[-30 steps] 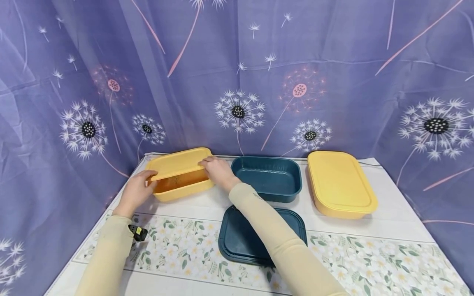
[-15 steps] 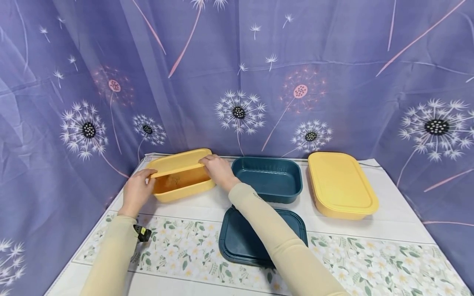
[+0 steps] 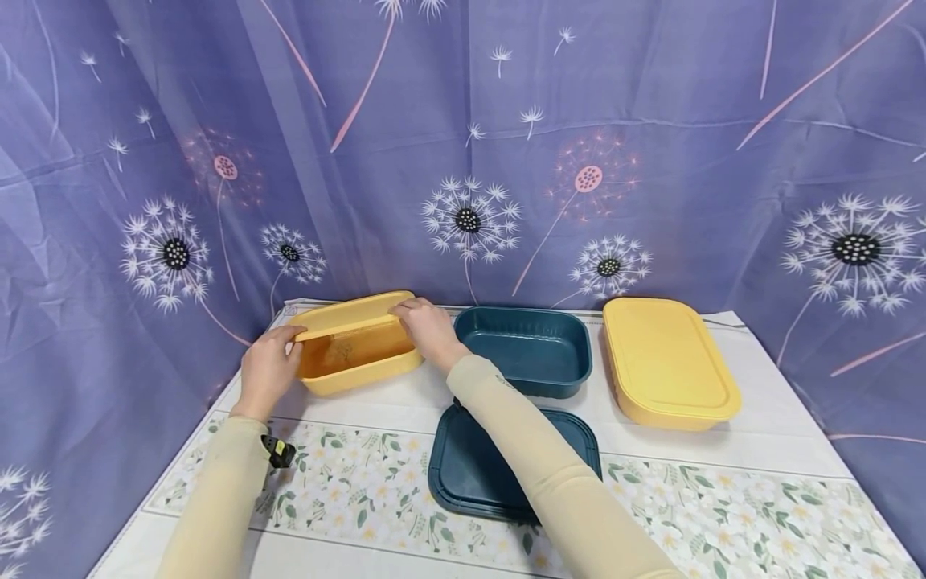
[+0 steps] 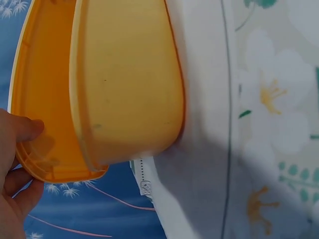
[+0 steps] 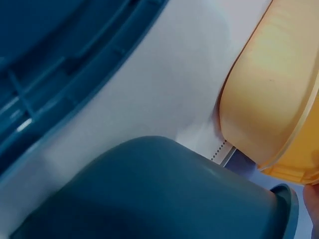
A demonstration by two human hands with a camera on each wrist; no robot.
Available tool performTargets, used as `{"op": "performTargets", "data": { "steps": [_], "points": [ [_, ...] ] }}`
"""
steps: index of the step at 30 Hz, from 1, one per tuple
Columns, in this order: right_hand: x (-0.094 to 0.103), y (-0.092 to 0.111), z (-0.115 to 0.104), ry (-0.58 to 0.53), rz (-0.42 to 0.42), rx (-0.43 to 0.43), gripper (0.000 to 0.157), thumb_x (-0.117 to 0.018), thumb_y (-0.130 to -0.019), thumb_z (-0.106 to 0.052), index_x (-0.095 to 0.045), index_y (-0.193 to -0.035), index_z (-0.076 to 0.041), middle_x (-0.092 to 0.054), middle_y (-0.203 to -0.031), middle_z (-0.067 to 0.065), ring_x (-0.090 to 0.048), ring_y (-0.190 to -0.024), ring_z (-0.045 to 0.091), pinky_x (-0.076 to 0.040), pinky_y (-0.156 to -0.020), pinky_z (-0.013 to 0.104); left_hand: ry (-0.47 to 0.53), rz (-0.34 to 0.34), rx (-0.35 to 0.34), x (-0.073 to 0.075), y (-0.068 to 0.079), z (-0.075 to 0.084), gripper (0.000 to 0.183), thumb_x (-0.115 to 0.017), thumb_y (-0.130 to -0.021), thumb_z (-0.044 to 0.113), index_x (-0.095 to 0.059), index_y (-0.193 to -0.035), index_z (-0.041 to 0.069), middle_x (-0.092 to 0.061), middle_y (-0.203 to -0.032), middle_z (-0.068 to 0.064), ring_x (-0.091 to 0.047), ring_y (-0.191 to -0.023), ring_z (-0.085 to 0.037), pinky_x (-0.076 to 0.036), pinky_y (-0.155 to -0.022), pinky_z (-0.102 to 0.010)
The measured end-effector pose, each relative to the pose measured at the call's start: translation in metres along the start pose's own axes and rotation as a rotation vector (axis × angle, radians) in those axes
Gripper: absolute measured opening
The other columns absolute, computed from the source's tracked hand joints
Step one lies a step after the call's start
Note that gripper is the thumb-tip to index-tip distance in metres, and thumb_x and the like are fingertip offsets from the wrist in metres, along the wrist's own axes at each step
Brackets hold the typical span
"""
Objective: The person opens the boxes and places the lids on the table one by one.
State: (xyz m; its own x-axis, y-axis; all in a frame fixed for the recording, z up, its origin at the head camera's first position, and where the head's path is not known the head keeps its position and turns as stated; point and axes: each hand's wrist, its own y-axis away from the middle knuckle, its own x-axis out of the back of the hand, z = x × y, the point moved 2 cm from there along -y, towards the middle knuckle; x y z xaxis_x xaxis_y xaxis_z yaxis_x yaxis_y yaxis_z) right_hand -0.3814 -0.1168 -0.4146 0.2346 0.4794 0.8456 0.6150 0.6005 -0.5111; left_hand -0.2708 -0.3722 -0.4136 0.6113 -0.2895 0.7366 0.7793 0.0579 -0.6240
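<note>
A yellow lid (image 3: 354, 314) slants over a yellow rectangular container (image 3: 362, 376) at the back left of the table, its front edge raised and its far side close to the back rim. My left hand (image 3: 268, 370) pinches the lid's left front corner; in the left wrist view the thumb (image 4: 30, 128) lies on the orange-toned underside, fingers on the other face. At the right front corner, my right hand (image 3: 428, 330) holds the lid's edge. Only a sliver of that hand's finger (image 5: 312, 201) enters the right wrist view, by the lid's rim. Part of the container's inside shows through the gap.
An uncovered dark teal container (image 3: 528, 354) stands just right of my right hand. In front of it lies a dark teal lid (image 3: 477, 474), partly under my right forearm. A lidded yellow container (image 3: 669, 362) sits farther right. A purple curtain (image 3: 463, 121) hangs behind.
The lid's front edge has risen a little, so the gap above the container's front rim is wider. My left hand has shifted slightly up with it; the right hand has barely moved.
</note>
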Motion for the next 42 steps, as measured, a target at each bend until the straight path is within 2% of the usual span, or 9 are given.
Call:
{"op": "performTargets", "data": {
  "steps": [6,12,17,26,35,42],
  "points": [
    [0.009,-0.001,-0.001,-0.011,0.024,0.019,0.028,-0.063,-0.101,-0.012,-0.072,-0.125,-0.021,-0.071,-0.121,-0.004,-0.063,-0.115,0.016,-0.058,-0.08,0.031,-0.012,0.035,-0.031,0.014,-0.007,0.01,0.022,-0.067,-0.089,-0.003,-0.072,-0.111,-0.001,-0.07,-0.111,-0.023,-0.066,-0.097,-0.044,-0.05,-0.073,-0.063],
    [0.025,-0.006,-0.003,0.006,0.087,0.047,0.027,-0.064,-0.1,-0.011,-0.073,-0.124,-0.02,-0.071,-0.119,-0.005,-0.063,-0.114,0.015,-0.058,-0.08,0.031,-0.02,0.073,-0.067,0.028,-0.017,0.016,0.021,-0.069,-0.089,-0.003,-0.072,-0.11,-0.001,-0.07,-0.111,-0.024,-0.065,-0.097,-0.045,-0.05,-0.074,-0.063],
    [0.038,-0.008,-0.005,0.022,0.112,0.064,0.026,-0.063,-0.101,-0.012,-0.073,-0.124,-0.02,-0.072,-0.118,-0.005,-0.064,-0.113,0.015,-0.059,-0.077,0.031,-0.043,0.097,-0.103,0.04,-0.025,0.021,0.019,-0.07,-0.089,-0.001,-0.073,-0.108,0.0,-0.071,-0.107,-0.023,-0.066,-0.091,-0.043,-0.051,-0.069,-0.062],
    [0.07,-0.016,-0.009,0.056,0.133,0.095,0.028,-0.058,-0.103,-0.01,-0.072,-0.126,-0.018,-0.072,-0.121,-0.002,-0.064,-0.115,0.016,-0.058,-0.076,0.03,-0.036,0.139,-0.131,0.063,-0.043,0.035,0.018,-0.069,-0.09,0.0,-0.074,-0.108,0.002,-0.072,-0.106,-0.021,-0.066,-0.094,-0.042,-0.049,-0.072,-0.063],
    [0.101,-0.02,-0.011,0.063,0.158,0.108,0.028,-0.055,-0.105,-0.014,-0.07,-0.129,-0.018,-0.071,-0.123,-0.002,-0.063,-0.117,0.016,-0.058,-0.08,0.03,-0.055,0.139,-0.151,0.089,-0.057,0.052,0.021,-0.068,-0.09,-0.001,-0.073,-0.11,0.0,-0.071,-0.109,-0.022,-0.066,-0.096,-0.044,-0.05,-0.072,-0.062],
    [0.118,-0.021,-0.014,0.049,0.158,0.131,0.029,-0.054,-0.106,-0.017,-0.069,-0.131,-0.018,-0.07,-0.125,-0.002,-0.063,-0.117,0.016,-0.057,-0.082,0.03,-0.053,0.148,-0.168,0.1,-0.059,0.058,0.02,-0.066,-0.091,-0.001,-0.072,-0.11,-0.001,-0.071,-0.109,-0.023,-0.065,-0.097,-0.045,-0.049,-0.072,-0.061]
  ]
}}
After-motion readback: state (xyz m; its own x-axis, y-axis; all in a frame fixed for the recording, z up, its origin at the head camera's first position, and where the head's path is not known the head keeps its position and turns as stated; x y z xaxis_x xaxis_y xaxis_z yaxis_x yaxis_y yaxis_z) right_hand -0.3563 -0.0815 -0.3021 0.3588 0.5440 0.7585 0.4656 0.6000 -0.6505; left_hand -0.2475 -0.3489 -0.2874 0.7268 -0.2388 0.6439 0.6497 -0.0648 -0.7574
